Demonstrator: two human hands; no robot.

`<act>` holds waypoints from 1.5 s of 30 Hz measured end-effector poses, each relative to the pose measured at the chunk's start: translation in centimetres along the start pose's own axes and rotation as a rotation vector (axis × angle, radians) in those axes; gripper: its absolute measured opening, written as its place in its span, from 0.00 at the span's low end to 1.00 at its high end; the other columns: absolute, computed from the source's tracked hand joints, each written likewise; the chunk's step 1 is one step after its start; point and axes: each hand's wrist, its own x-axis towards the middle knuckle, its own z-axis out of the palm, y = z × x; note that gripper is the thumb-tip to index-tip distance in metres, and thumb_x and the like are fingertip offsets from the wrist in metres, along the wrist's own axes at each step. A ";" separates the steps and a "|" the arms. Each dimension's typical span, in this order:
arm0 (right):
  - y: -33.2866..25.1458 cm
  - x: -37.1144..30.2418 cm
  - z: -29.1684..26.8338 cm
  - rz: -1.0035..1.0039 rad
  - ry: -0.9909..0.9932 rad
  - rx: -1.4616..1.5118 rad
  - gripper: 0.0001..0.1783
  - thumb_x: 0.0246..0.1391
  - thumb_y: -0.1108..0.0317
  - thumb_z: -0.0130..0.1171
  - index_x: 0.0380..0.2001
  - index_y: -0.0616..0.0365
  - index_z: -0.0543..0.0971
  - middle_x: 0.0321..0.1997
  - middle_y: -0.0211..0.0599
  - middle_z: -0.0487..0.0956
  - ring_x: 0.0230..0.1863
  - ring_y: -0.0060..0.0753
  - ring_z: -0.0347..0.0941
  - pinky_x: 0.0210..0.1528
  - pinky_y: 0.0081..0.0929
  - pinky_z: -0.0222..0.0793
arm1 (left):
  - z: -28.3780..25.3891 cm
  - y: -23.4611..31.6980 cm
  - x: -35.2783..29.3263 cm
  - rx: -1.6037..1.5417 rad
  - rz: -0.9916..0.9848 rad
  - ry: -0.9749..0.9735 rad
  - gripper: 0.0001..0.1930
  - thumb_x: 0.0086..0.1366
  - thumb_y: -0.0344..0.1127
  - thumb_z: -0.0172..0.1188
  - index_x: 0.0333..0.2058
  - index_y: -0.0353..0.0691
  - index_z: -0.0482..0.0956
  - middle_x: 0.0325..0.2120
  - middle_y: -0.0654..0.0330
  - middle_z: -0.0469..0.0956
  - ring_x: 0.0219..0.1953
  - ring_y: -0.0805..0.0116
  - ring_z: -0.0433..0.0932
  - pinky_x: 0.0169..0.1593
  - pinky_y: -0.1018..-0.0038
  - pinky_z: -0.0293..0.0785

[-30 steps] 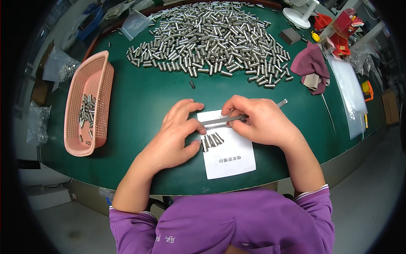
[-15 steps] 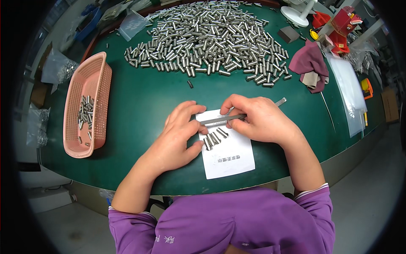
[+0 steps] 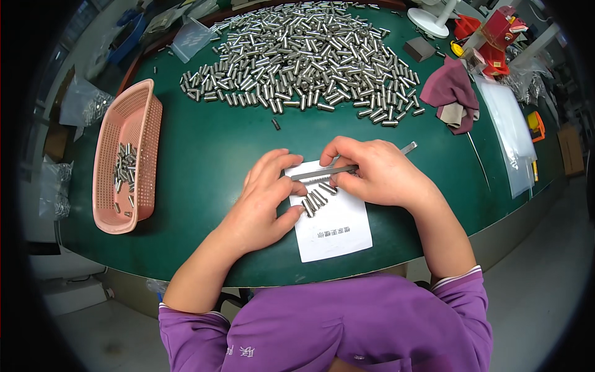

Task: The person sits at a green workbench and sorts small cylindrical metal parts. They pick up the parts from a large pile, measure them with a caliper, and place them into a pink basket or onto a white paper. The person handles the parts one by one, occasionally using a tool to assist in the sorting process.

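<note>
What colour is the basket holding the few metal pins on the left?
Pink: the basket shows clearly in the head view.

A pink basket [image 3: 146,118] holding a few pins sits left; a maroon cloth [image 3: 451,90] lies right.

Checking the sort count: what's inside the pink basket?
The pink basket holds a small cluster of short metal pins near its middle; the rest is bare mesh floor. No count possible: some overlap.

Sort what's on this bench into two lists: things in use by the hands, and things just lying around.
In use:
left hand
right hand
flat metal strip
small metal pins on the paper
white paper sheet

Lying about:
big pile of metal pins
pink basket
maroon cloth
</note>
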 end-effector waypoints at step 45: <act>0.8 -0.1 1.1 -0.125 0.069 -0.007 0.15 0.48 0.70 0.58 0.42 0.51 0.75 0.29 0.34 0.84 0.27 0.41 0.79 0.31 0.36 0.72 | 0.4 0.5 0.6 0.079 0.081 0.045 0.15 0.51 0.23 0.63 0.39 0.41 0.83 0.57 0.51 0.69 0.62 0.45 0.65 0.65 0.53 0.59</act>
